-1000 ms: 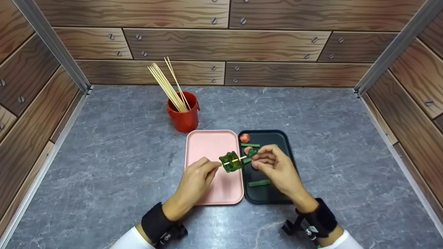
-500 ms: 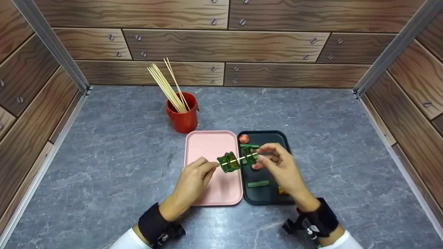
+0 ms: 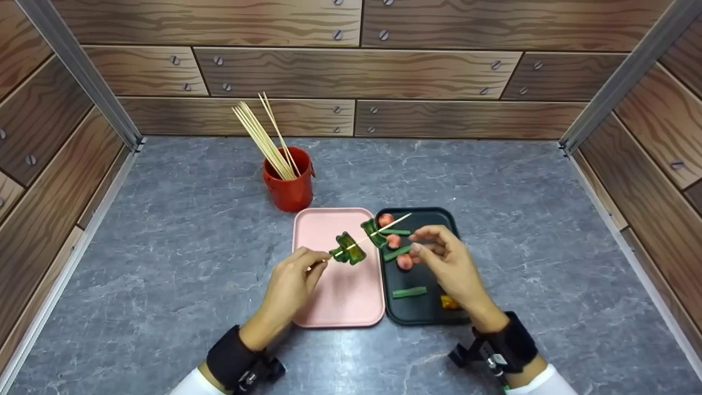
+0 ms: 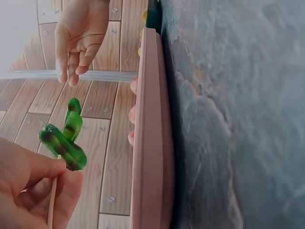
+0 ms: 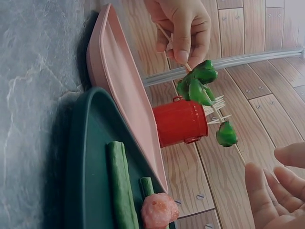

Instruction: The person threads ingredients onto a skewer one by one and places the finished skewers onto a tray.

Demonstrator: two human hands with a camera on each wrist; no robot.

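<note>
My left hand (image 3: 290,282) pinches a thin wooden skewer (image 3: 402,218) by its lower end, its bare tip slanting up to the right. Two glossy green pepper pieces (image 3: 349,248) sit close together by the left fingertips. Farther up the stick is another green pepper piece (image 3: 374,233), with a gap between it and the others. Skewer and pepper pass over the pink tray (image 3: 351,310) and the edge of the dark green tray (image 3: 425,314). Over the dark tray, my right hand (image 3: 452,269) holds nothing, its fingers loosely bent and apart from the pepper.
On the dark tray lie pinkish balls (image 3: 405,261), several green sticks (image 3: 409,292) and a yellow piece (image 3: 449,302) partly under the right hand. A red bucket (image 3: 290,193) with many bare skewers (image 3: 259,134) stands behind the pink tray. Wood-patterned walls surround the table.
The right fingers brought the last pepper piece onto the skewer's tip, slid it down and let go. The left hand has drawn left, and the skewer's tip now points more upward.
</note>
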